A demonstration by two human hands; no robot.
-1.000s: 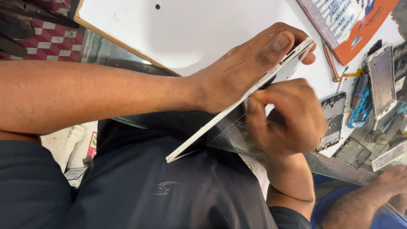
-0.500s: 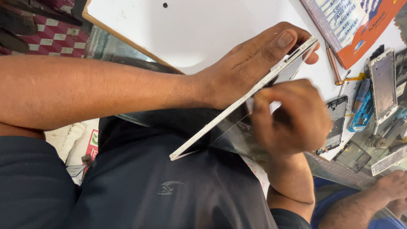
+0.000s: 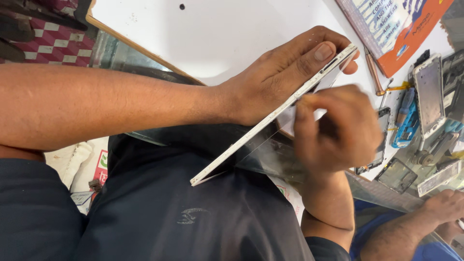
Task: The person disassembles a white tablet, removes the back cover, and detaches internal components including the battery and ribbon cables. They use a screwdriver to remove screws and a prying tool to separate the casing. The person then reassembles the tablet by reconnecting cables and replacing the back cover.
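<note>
A thin white-edged tablet is held edge-on, slanting from my lap up over the white table. My left hand grips its upper end, thumb along the rim and fingers behind it. My right hand is against the tablet's face near that end, fingers pinched together and blurred. Whether something small sits between those fingers is hidden.
On the right lie several opened phones and parts, a blue tool, a copper-coloured stick and an orange and blue booklet. Another person's hand rests at the lower right. The table's glass edge runs along my lap.
My right hand has shifted slightly up along the tablet's face and is now blurred with motion. My left hand keeps the same grip.
</note>
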